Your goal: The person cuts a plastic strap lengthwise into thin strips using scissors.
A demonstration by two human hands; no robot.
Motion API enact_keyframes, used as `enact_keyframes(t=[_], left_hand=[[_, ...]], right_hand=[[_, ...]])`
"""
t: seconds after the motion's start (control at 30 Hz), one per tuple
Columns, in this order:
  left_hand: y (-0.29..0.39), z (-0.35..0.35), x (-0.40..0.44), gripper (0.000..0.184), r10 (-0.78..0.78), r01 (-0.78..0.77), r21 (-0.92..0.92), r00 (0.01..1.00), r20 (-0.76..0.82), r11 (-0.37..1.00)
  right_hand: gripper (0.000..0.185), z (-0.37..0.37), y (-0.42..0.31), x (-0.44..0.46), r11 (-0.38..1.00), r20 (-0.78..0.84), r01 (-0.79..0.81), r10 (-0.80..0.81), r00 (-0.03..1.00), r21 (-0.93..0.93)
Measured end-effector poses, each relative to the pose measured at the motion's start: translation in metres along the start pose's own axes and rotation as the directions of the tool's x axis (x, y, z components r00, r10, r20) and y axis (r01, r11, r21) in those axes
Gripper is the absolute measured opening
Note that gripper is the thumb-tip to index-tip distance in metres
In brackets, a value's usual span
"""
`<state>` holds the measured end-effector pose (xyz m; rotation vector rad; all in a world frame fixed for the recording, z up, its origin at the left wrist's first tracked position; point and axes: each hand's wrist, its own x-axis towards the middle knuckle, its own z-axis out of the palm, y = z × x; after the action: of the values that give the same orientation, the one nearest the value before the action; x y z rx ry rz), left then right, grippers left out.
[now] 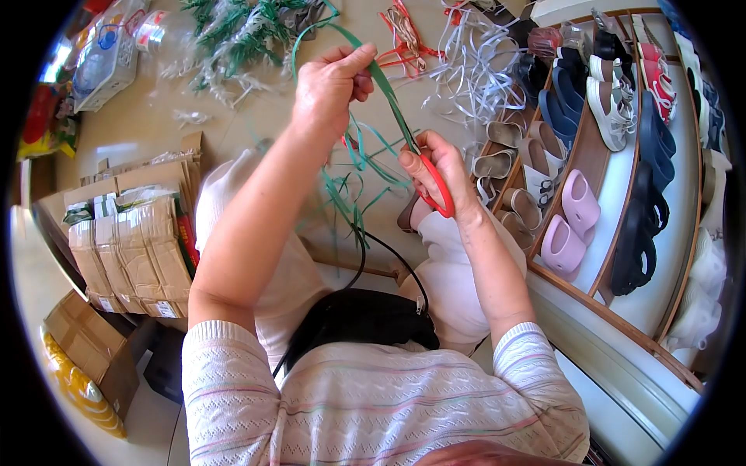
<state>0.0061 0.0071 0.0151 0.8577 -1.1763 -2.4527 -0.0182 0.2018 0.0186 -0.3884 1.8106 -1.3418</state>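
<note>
My left hand [330, 87] is closed, pinching a green plastic strap [387, 95] between thumb and fingers. One end of the strap curls away above the hand. Fingers wrapped round the red handle, my right hand [439, 167] holds a pair of scissors [441, 193]. Their dark blades point up and left, along the lower part of the strap; I cannot tell whether they are open. Below both hands, thin green strips [342, 194] hang in a loose tangle over my lap. A black bag [361, 318] rests on my lap, its cord running upward.
A shoe rack [606, 147] with slippers and sandals stands close on the right. White strips [474, 70] and a red bundle [404, 35] lie on the floor ahead, beside a green-and-white heap [233, 46]. Flattened cardboard [132, 248] stands at left, near a plastic crate [109, 58].
</note>
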Motion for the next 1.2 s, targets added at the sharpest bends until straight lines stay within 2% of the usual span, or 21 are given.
enact_keyframes(t=[0.13,0.33,0.37,0.4,0.43,0.5,0.63,0.73,0.83,0.93,1.03,1.17,1.2], left_hand=[[-0.011,0.003,-0.008,0.019,-0.018,0.011,0.104,0.998,0.066,0.995],[-0.009,0.006,-0.009,0.019,-0.021,0.013,0.102,0.996,0.083,0.995],[-0.006,0.005,-0.005,0.019,-0.016,0.008,0.09,0.996,0.093,0.996],[0.0,0.001,0.0,0.018,0.053,-0.06,0.104,0.996,0.074,0.993],[0.003,-0.003,0.007,0.02,0.111,-0.113,0.019,0.99,0.089,0.993],[0.007,-0.004,0.007,0.017,0.113,-0.114,0.017,0.993,0.044,0.993],[0.001,-0.005,0.005,0.023,0.048,-0.059,0.074,0.989,0.143,0.995],[-0.004,0.0,0.003,0.028,0.013,-0.029,0.118,0.992,0.129,0.993],[-0.008,-0.004,0.005,0.027,0.044,-0.053,0.068,0.99,0.13,0.996],[-0.003,0.0,-0.001,0.024,0.042,-0.052,0.126,0.996,0.082,0.991],[-0.011,0.007,-0.007,0.021,-0.011,0.005,0.099,0.998,0.067,0.995],[-0.003,0.007,-0.009,0.018,-0.003,-0.007,0.131,0.997,0.077,0.991],[0.001,0.003,-0.004,0.019,0.036,-0.048,0.217,0.998,0.058,0.975]], right_hand=[[0.036,0.001,-0.004,0.003,0.996,-0.007,0.094,-0.094,0.996,0.007],[0.038,-0.003,0.004,0.004,0.998,0.026,0.029,-0.027,0.999,-0.059],[0.038,-0.003,0.004,0.002,0.999,0.025,0.019,-0.018,1.0,-0.046],[0.037,-0.002,0.004,0.0,0.999,0.024,0.009,-0.009,1.0,-0.034],[0.037,-0.001,0.003,-0.001,1.0,0.025,0.001,0.0,1.0,-0.021],[0.037,0.0,0.0,-0.001,1.0,0.03,0.007,-0.007,1.0,0.009],[0.037,0.001,0.001,0.0,0.995,0.038,0.044,-0.048,0.998,0.087],[0.036,-0.002,0.009,0.003,0.999,0.064,0.043,-0.045,0.997,0.031],[0.038,-0.001,0.004,0.0,0.998,0.023,-0.015,0.014,1.0,0.063],[0.038,0.002,0.002,-0.001,0.999,0.005,0.0,0.0,1.0,0.041],[0.037,0.002,0.007,0.004,0.998,-0.018,0.053,-0.053,0.998,0.039],[0.034,-0.002,0.006,0.003,0.994,0.012,0.024,-0.023,1.0,-0.107],[0.034,-0.002,0.007,0.003,0.993,0.015,0.014,-0.012,1.0,-0.118]])
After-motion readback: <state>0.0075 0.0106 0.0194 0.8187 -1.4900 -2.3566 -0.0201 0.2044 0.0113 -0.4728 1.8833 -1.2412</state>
